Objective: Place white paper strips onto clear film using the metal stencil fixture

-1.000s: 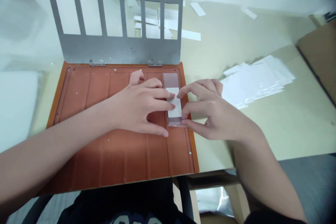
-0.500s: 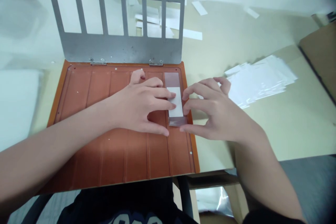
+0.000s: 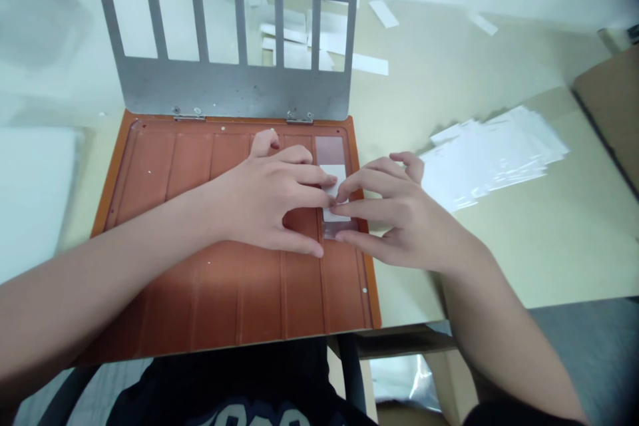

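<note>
A white card [image 3: 337, 214] lies on a clear plastic sleeve [image 3: 329, 148] in the right-hand slot of the orange-brown grooved board [image 3: 210, 293]. My left hand [image 3: 284, 193] is open, palm down over the board, with two fingertips resting on the card. My right hand [image 3: 394, 210] is open too, its fingers spread and reaching over the card from the right. Its index and middle fingertips meet the card close to the left fingertips, and its thumb is by the sleeve's lower end. The fingers partly cover the card.
Hinged to the board's far edge, a grey metal frame [image 3: 234, 90] with several rectangular windows stands raised. A fanned pile of white cards [image 3: 499, 156] lies to the right on the table [image 3: 499, 246]. White strips [image 3: 370, 64] are scattered behind. A cardboard box [image 3: 612, 100] is at the far right.
My right hand has moved left, from beside the board's edge onto the card. My left hand stays with its fingertips on the card.
</note>
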A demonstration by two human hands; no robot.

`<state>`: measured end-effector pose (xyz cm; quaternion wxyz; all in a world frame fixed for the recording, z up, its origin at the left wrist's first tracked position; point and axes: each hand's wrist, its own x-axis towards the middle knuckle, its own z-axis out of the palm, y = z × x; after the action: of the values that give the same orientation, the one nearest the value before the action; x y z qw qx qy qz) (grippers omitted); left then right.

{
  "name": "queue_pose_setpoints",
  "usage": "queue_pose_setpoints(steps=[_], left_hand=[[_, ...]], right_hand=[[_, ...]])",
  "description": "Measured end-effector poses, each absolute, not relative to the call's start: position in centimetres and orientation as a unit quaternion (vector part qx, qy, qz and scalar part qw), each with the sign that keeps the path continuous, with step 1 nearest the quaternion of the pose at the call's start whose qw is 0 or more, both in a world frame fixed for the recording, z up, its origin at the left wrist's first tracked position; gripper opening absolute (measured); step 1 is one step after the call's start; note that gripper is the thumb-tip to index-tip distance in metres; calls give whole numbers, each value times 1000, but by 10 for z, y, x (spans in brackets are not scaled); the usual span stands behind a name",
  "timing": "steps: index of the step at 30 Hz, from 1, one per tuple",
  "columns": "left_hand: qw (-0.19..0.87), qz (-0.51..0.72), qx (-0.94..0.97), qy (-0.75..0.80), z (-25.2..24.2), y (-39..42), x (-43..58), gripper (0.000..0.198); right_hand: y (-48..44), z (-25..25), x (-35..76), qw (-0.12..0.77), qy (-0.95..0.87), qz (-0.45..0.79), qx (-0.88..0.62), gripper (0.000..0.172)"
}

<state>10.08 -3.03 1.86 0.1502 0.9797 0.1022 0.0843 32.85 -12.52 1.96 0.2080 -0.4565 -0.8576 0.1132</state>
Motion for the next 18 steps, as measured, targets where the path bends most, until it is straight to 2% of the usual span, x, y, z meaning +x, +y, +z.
queue_pose_setpoints(steps=[10, 18], left_hand=[[162, 90, 978, 100, 17, -29, 102, 47], [155, 99, 979, 93, 15, -29, 102, 44]], right_hand=[[-125, 21, 327, 206, -847, 173, -459, 7], [-125, 23, 325, 175, -842, 194, -472, 15]])
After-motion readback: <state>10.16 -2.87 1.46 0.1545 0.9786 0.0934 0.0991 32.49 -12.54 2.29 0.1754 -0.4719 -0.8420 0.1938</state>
